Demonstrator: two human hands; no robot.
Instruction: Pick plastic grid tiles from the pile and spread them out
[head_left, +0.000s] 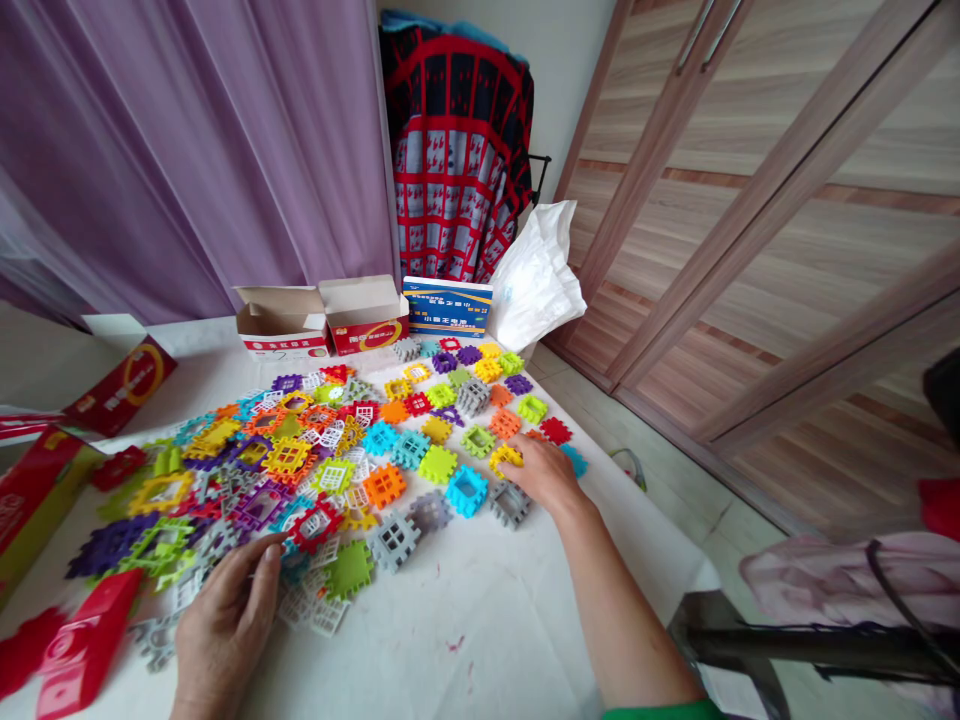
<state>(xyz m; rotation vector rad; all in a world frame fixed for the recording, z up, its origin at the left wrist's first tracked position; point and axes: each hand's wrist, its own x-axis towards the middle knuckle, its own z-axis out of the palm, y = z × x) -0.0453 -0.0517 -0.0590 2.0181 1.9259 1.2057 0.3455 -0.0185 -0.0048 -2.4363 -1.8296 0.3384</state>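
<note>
Fingertips of my right hand [546, 475] are closed on a yellow interlocking block [506, 457] at the right part of the table. Just below that hand lies a grey block [510, 504], with a light-blue block [466, 490] to its left. My left hand [225, 612] rests at the near edge of the heap, fingers curled and thumb close to the index finger; whatever is between them is hidden. Its index fingertip is close to a red block with a white window [315, 524]. A lime-green square block [349, 570] lies to the right of it.
Loose coloured blocks [289, 457] cover much of the white-covered table [480, 620]. Behind them stand open cartons [367, 330], a blue box [448, 308] and a white plastic bag [536, 275]. A red plastic piece [86, 645] lies near left. A wooden wardrobe [750, 200] stands at right.
</note>
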